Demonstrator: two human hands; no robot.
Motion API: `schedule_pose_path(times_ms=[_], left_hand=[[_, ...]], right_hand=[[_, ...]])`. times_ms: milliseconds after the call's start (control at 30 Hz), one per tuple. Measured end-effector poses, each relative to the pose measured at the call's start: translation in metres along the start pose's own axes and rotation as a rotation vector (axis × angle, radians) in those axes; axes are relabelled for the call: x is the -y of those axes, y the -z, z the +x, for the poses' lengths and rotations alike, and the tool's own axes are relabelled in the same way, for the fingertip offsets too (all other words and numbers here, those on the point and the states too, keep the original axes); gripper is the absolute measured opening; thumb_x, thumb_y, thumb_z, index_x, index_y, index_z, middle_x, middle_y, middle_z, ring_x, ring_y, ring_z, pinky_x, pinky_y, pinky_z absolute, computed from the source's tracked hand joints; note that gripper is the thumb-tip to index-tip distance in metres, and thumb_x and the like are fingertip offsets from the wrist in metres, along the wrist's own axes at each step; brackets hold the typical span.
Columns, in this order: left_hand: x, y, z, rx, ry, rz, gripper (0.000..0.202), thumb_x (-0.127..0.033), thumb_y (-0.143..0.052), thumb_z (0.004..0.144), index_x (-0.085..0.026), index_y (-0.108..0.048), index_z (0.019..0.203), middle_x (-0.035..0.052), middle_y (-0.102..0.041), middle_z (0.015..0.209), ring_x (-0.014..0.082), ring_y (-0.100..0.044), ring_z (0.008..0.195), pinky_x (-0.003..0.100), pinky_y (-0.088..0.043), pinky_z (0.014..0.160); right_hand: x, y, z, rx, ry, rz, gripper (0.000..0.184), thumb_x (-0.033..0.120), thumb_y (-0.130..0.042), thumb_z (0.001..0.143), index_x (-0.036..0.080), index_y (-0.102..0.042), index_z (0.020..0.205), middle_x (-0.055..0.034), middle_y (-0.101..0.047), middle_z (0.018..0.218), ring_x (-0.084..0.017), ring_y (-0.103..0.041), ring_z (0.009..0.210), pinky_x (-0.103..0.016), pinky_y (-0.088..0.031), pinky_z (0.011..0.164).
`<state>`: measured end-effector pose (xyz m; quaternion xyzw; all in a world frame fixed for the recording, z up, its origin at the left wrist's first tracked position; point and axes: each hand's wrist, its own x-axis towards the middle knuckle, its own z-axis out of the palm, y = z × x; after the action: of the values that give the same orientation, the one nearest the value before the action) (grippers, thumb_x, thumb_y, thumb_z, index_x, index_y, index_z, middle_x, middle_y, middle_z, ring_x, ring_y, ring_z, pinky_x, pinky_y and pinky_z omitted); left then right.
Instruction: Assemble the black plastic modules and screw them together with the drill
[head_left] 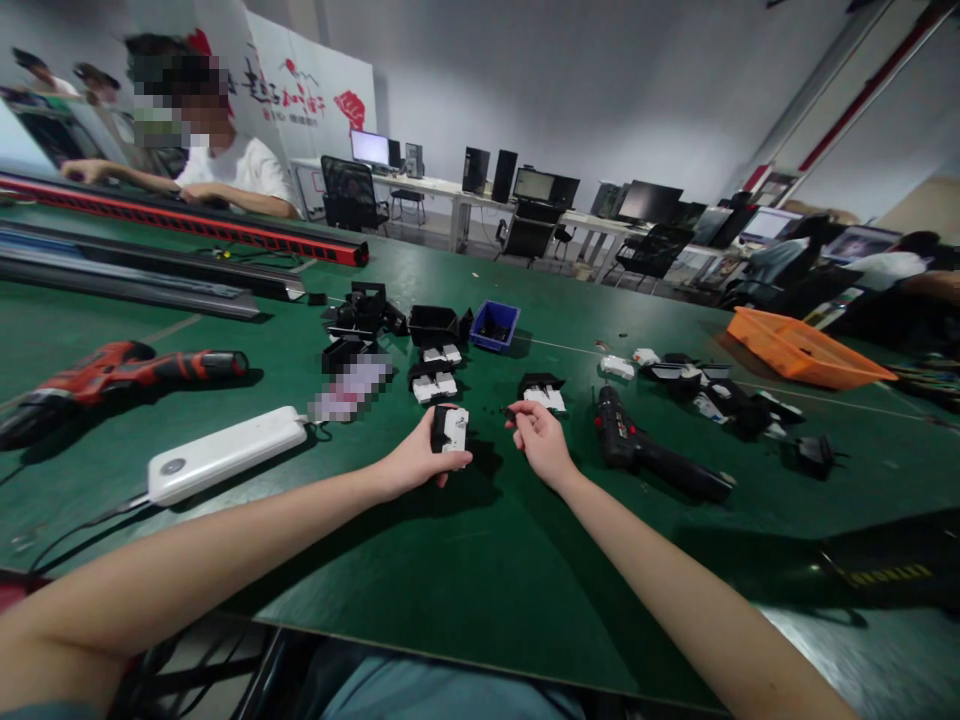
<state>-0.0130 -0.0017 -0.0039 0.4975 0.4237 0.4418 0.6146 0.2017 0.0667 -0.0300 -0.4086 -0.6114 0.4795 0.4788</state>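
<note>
My left hand (416, 458) is closed around a black-and-white plastic housing (454, 430), its white side facing right. Just right of it, my right hand (541, 440) pinches a small dark piece (508, 412) between thumb and fingertips, too small to name surely. Several tiny dark bits (491, 409) lie on the table by those fingertips. Behind my right hand sits another black-and-white housing (544, 396). More such housings (433, 386) stand beyond my left hand. A black power screwdriver (619, 430) lies to the right of my right hand.
On the green table (450, 580) are a blue bin (495, 322) with small dark parts, an orange tray (810, 350), a red-black drill (112, 380), a white power bank-like box (225, 455) with cables and long metal rails (135, 275). Across the table sits another person (240, 170).
</note>
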Motion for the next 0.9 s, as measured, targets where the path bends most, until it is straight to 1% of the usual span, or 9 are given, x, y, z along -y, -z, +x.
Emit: schedule_pose_path(times_ms=[67, 133, 267, 333, 467, 700, 800, 900], left_hand=[[0.001, 0.0, 0.003, -0.056, -0.034, 0.067, 0.074, -0.031, -0.079, 0.066, -0.022, -0.033, 0.123, -0.0042, -0.049, 0.08, 0.01, -0.054, 0.057, 0.02, -0.046, 0.04], [0.002, -0.001, 0.004, -0.073, -0.041, 0.098, 0.073, -0.032, -0.079, 0.067, -0.022, -0.034, 0.123, -0.0036, -0.049, 0.082, 0.0094, -0.054, 0.057, 0.02, -0.047, 0.041], [0.003, -0.003, 0.002, -0.031, -0.075, 0.169, 0.074, -0.03, -0.078, 0.068, -0.022, -0.032, 0.126, -0.0007, -0.051, 0.091, 0.0098, -0.055, 0.062, 0.019, -0.048, 0.042], [0.003, -0.002, 0.001, -0.007, -0.087, 0.193, 0.074, -0.03, -0.077, 0.069, -0.023, -0.031, 0.127, -0.0001, -0.051, 0.093, 0.0087, -0.054, 0.06, 0.019, -0.048, 0.042], [0.005, -0.001, 0.0, 0.023, -0.107, 0.223, 0.075, -0.032, -0.076, 0.071, -0.024, -0.03, 0.129, 0.0012, -0.051, 0.097, 0.0083, -0.055, 0.061, 0.018, -0.049, 0.043], [0.007, -0.002, -0.002, 0.053, -0.152, 0.27, 0.076, -0.035, -0.075, 0.072, -0.024, -0.029, 0.132, 0.004, -0.052, 0.102, 0.0105, -0.055, 0.068, 0.019, -0.048, 0.047], [0.007, -0.003, -0.003, 0.057, -0.17, 0.271, 0.077, -0.034, -0.074, 0.074, -0.024, -0.028, 0.134, 0.0052, -0.053, 0.107, 0.0124, -0.056, 0.075, 0.022, -0.05, 0.056], [0.006, -0.004, -0.005, 0.048, -0.204, 0.273, 0.077, -0.032, -0.073, 0.075, -0.023, -0.027, 0.136, 0.006, -0.053, 0.112, 0.0159, -0.057, 0.091, 0.028, -0.051, 0.076]], right_hand=[[0.009, -0.006, -0.008, 0.033, -0.015, 0.059, 0.024, 0.041, -0.056, 0.086, 0.019, -0.058, 0.096, 0.0023, -0.058, 0.072, -0.006, -0.044, 0.045, -0.022, -0.033, 0.044], [0.019, -0.014, -0.018, 0.086, -0.027, 0.113, 0.021, 0.039, -0.057, 0.085, 0.019, -0.06, 0.093, 0.0024, -0.057, 0.072, -0.006, -0.044, 0.046, -0.022, -0.033, 0.044], [0.032, -0.032, -0.034, 0.191, -0.061, 0.141, 0.02, 0.038, -0.062, 0.083, 0.02, -0.061, 0.092, 0.0041, -0.055, 0.066, -0.007, -0.045, 0.048, -0.023, -0.036, 0.047], [0.034, -0.039, -0.037, 0.225, -0.081, 0.139, 0.023, 0.039, -0.066, 0.081, 0.02, -0.06, 0.091, 0.0039, -0.056, 0.068, -0.008, -0.047, 0.049, -0.024, -0.038, 0.049], [0.032, -0.043, -0.036, 0.229, -0.108, 0.122, 0.027, 0.041, -0.071, 0.076, 0.02, -0.059, 0.088, 0.0013, -0.06, 0.079, -0.008, -0.049, 0.051, -0.023, -0.041, 0.047], [0.028, -0.042, -0.036, 0.226, -0.103, 0.081, 0.025, 0.038, -0.072, 0.077, 0.02, -0.056, 0.083, 0.003, -0.057, 0.072, -0.009, -0.048, 0.053, -0.022, -0.04, 0.046], [0.031, -0.042, -0.037, 0.223, -0.103, 0.061, 0.026, 0.039, -0.072, 0.077, 0.02, -0.056, 0.082, 0.0029, -0.057, 0.072, -0.01, -0.049, 0.055, -0.023, -0.04, 0.048], [0.033, -0.04, -0.035, 0.224, -0.136, 0.046, 0.029, 0.041, -0.074, 0.074, 0.019, -0.056, 0.08, 0.0034, -0.057, 0.071, -0.01, -0.049, 0.054, -0.023, -0.038, 0.048]])
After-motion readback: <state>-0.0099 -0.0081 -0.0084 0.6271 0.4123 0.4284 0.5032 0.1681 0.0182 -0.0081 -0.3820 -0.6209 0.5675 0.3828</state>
